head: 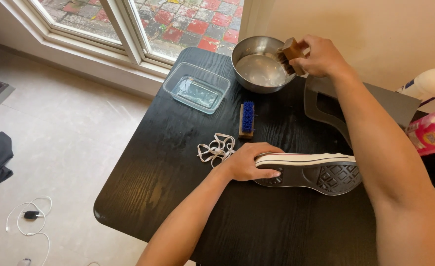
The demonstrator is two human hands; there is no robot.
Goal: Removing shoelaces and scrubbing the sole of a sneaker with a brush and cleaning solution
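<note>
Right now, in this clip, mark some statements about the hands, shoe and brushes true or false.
1. The left hand holds the shoe on its side on the table. True.
2. The right hand holds the blue brush. False: it holds a brown brush at the metal bowl; the blue one lies on the table.
3. The laces are threaded in the shoe. False: they lie loose beside the left hand.
4. A clear tub sits left of the bowl. True.
</note>
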